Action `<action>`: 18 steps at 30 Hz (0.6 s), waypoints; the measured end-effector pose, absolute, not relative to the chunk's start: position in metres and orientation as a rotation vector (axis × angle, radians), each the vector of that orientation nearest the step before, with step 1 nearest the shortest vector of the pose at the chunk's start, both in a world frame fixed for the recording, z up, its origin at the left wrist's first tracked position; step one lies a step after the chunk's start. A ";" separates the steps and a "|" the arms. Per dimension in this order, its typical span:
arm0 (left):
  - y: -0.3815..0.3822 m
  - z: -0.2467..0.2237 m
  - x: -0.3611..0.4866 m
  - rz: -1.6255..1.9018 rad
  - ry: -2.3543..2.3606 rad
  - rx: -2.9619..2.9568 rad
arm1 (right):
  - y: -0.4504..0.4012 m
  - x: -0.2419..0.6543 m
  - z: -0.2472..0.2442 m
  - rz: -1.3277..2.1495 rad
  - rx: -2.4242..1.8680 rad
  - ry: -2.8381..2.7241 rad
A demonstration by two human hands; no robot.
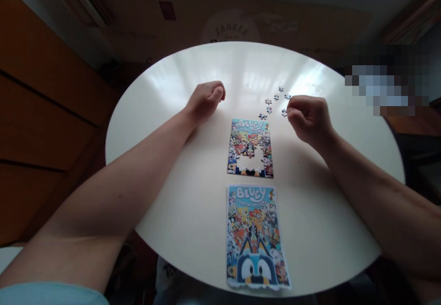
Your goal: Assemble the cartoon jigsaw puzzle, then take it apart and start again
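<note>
My left hand [208, 98] rests in a loose fist on the table, left of the puzzle, and nothing shows in it. My right hand [310, 119] is closed at the right, its fingertips turned in beside a loose puzzle piece [284, 112]. Whatever those fingers hold, if anything, is hidden. Between the hands lies a partly filled jigsaw puzzle [233, 151], with a gap in its lower middle. Nearer to me is a printed reference picture [257, 236] with the same "Bluey" design and a ragged lower edge. Several more loose pieces [268, 101] are scattered above the puzzle.
The white oval table [165, 158] carries everything and reflects light at its far side. A large cardboard panel [186, 29] stands behind it. Orange-brown cabinet fronts [44, 107] are at the left. A blurred-out patch covers the far right.
</note>
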State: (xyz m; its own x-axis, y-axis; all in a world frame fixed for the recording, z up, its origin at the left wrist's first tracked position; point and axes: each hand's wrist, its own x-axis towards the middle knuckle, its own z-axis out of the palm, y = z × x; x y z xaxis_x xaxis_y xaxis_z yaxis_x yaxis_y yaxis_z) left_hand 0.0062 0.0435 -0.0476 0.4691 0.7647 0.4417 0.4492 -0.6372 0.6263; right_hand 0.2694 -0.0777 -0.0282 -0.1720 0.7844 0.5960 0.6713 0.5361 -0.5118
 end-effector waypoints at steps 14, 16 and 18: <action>0.065 -0.055 -0.005 1.435 1.139 2.122 | -0.073 0.274 -0.032 -0.016 -1.133 -1.790; 0.063 -0.054 -0.004 1.458 1.096 2.085 | -0.073 0.276 -0.032 -0.013 -1.108 -1.769; 0.060 -0.052 -0.002 1.473 1.038 2.060 | -0.072 0.279 -0.033 -0.004 -1.108 -1.739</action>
